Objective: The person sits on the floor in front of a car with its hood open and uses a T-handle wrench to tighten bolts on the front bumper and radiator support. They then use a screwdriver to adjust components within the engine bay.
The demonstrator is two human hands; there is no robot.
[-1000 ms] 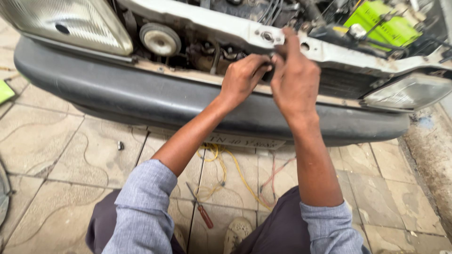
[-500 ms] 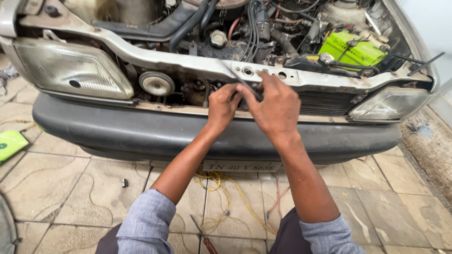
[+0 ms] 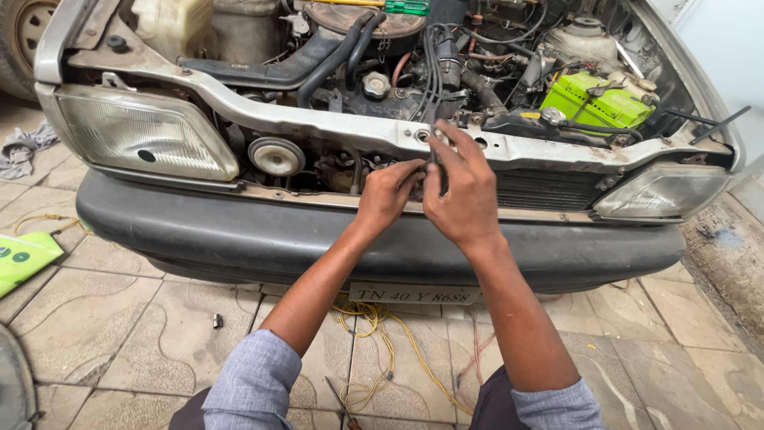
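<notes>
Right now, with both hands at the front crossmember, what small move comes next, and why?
Probably steady the small dark part with the right hand while the left hand works it: both hands pinch it just below the crossmember holes.

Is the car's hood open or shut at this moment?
Open. The engine bay lies fully exposed, showing hoses and a green battery, with no hood panel over it. Both hands work at the front crossmember.

Bright, even daylight fills the scene, and the picture is sharp throughout. Soft shadow lies under the bumper [image 3: 382, 239] on the tiled floor [image 3: 103, 318]. The headlight lens [image 3: 143, 139] shows mild glare. Deep in the engine bay [image 3: 382, 56] it turns dim. Straight lines bow slightly toward the edges.
</notes>
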